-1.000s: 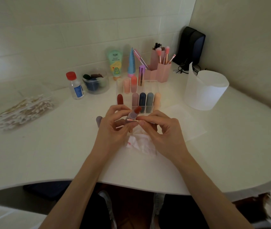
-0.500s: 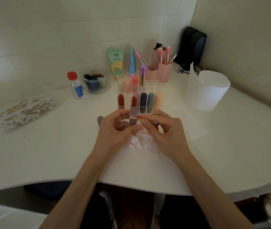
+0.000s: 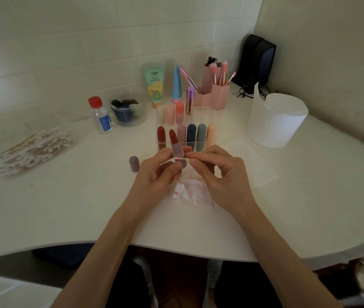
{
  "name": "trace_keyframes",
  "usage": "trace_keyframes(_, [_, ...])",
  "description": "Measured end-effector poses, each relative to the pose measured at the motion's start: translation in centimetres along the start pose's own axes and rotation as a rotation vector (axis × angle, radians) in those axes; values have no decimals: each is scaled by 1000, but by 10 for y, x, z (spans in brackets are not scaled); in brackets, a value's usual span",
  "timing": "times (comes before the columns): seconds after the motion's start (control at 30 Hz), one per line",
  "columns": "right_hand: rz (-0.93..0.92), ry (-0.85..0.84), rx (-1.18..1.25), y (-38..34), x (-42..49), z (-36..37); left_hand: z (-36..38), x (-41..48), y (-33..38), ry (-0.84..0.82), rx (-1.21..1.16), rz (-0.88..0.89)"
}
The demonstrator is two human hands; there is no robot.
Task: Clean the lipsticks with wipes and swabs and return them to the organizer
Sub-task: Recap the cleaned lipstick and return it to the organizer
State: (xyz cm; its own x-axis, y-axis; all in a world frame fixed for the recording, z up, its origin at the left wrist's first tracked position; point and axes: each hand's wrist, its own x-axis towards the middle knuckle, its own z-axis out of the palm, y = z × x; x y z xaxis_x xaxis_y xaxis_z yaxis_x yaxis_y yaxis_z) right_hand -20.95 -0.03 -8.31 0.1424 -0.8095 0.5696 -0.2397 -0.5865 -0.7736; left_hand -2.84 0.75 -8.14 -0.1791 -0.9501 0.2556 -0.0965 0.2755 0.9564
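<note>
Now the left hand (image 3: 154,172) curls its fingers and thumb round the base of an open red lipstick (image 3: 175,144), held upright. From 3 o'clock, the right hand (image 3: 221,174) pinches a swab (image 3: 185,154) against its collar. The organizer (image 3: 208,112) stands at 12 o'clock, and a stained wipe (image 3: 189,193) lies at 6 o'clock.

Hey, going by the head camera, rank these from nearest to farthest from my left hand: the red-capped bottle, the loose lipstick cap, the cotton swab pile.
1. Loose lipstick cap, just left of the left hand.
2. Red-capped bottle, back left.
3. Cotton swab pile, far left.
</note>
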Motion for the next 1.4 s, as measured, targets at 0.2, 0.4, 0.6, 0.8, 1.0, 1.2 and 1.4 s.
trace_keyframes(0.2, [5,-8,-14,2,-1,2,2,-2,1,61,18,-12])
trace_keyframes(0.4, [2,8,-49,2,0,0,-1,1,-4,164,30,-7])
trace_keyframes(0.6, [8,12,-49,0,0,0,-5,1,-4,179,69,22])
trace_keyframes(0.8, [17,18,-49,-1,-1,0,-4,1,-4,78,77,-13])
trace_keyframes(1.0, [1,14,-70,0,0,-1,-4,-1,-1,11,43,3])
trace_keyframes(1.2, [3,44,-129,2,1,-4,-3,-1,0,8,86,20])
trace_keyframes(1.4, [-10,160,-242,1,1,-11,-4,-1,-2,73,114,-25])
